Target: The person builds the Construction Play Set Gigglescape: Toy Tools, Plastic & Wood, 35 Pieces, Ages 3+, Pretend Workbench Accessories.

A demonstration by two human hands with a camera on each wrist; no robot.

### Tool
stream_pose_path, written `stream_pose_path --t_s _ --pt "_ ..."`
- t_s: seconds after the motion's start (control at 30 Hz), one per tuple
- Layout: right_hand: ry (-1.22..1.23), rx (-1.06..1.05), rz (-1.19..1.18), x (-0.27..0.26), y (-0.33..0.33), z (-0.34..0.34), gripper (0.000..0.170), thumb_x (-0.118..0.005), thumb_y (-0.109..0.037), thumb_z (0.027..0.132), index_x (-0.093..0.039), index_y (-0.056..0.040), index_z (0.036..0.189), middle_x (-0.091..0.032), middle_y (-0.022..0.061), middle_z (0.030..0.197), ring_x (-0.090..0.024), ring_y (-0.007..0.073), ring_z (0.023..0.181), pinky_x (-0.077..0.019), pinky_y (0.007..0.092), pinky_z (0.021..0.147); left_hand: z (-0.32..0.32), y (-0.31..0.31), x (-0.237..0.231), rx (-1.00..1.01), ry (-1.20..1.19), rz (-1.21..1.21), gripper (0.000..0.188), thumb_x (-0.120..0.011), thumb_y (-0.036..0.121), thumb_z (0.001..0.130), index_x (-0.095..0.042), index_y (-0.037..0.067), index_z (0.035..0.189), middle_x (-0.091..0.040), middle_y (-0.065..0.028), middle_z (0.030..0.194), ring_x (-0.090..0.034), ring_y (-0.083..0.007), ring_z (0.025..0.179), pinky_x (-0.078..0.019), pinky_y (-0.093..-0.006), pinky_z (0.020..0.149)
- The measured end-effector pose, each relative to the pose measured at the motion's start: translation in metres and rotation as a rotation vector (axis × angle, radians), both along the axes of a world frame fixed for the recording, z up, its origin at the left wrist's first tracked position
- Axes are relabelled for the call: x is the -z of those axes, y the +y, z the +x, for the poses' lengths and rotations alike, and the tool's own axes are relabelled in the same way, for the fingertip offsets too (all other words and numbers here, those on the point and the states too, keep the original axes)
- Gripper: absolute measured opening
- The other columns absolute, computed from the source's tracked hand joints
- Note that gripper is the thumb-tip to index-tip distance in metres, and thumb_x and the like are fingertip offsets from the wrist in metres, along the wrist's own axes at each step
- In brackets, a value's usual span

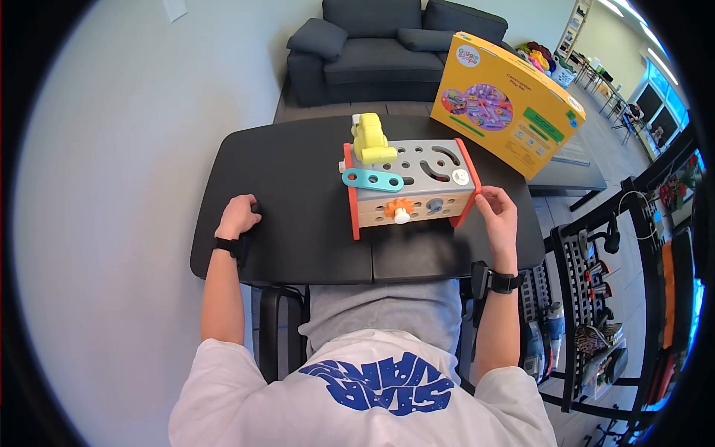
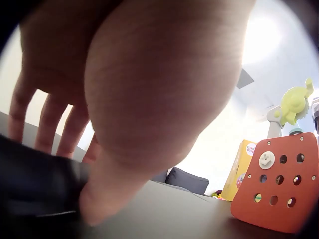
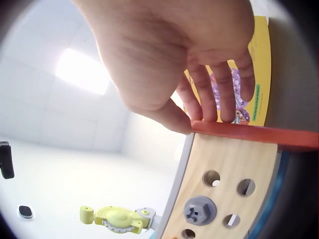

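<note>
A toy workbench with red end panels (image 1: 352, 212) (image 2: 274, 186) (image 3: 239, 132) and a grey top stands upright on the black table (image 1: 298, 171). My right hand (image 1: 500, 216) (image 3: 164, 59) touches the right end panel with thumb and fingertips, its fingers nearly straight. Resting by the table's left part, my left hand (image 1: 240, 216) (image 2: 149, 89) has loosely extended fingers and is apart from the workbench; a small dark thing at its fingertips is unclear. On the workbench are a yellow-green piece (image 1: 370, 141) (image 3: 119, 219), a teal strip (image 1: 372, 179), an orange gear (image 1: 398, 206) and a grey bolt (image 3: 199, 210).
A yellow box (image 1: 514, 104) (image 3: 262, 64) stands behind and right of the workbench. Beyond the table is a dark sofa (image 1: 383, 63). A black rack (image 1: 573, 313) with several tools is at the right, and a white wall (image 1: 112, 186) at the left.
</note>
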State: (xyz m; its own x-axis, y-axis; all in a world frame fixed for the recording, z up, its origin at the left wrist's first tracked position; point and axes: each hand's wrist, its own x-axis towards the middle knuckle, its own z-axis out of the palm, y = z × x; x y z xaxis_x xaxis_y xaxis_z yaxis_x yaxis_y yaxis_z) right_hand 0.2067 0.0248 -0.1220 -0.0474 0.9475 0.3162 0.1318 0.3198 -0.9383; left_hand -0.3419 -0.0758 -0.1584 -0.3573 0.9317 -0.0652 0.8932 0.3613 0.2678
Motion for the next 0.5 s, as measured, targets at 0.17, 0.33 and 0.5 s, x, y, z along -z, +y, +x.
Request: stream_pose_path --t_s 0.17,0.33,0.5 --pt "-0.095 0.133 0.081 -0.010 -0.010 -0.009 0.017 -0.071 -0.006 0.091 -0.069 -0.0010 0.107 -0.074 0.0073 0.100 -0.067 0.0151 0.093 -0.0523 0.0302 0.085 0.044 -0.007 -0.047 0.265 -0.241 -0.014 0.035 -0.081 0.016 0.078 -0.066 -0.001 0.106 -0.065 -0.0132 0.095 -0.065 -0.0290 0.089 -0.0532 -0.0370 0.084" --pt "-0.347 0.256 0.497 -0.036 -0.039 -0.045 0.017 -0.067 0.001 0.085 -0.068 -0.0018 0.102 -0.069 0.0136 0.101 -0.065 0.0302 0.095 -0.0512 0.0379 0.086 0.097 -0.014 -0.088 0.478 -0.412 0.178 0.036 -0.080 0.015 0.078 -0.065 0.001 0.108 -0.060 -0.0104 0.109 -0.061 -0.0246 0.094 -0.0520 -0.0352 0.083" --pt "-0.355 -0.083 0.641 -0.056 -0.078 -0.083 0.034 -0.071 0.002 0.079 -0.067 -0.0025 0.113 -0.066 0.0166 0.112 -0.066 0.0353 0.103 -0.0534 0.0407 0.088 0.161 -0.025 -0.120 0.842 -0.409 0.328 0.038 -0.079 0.014 0.080 -0.066 0.001 0.114 -0.058 -0.0122 0.122 -0.062 -0.0298 0.108 -0.0523 -0.0376 0.092"
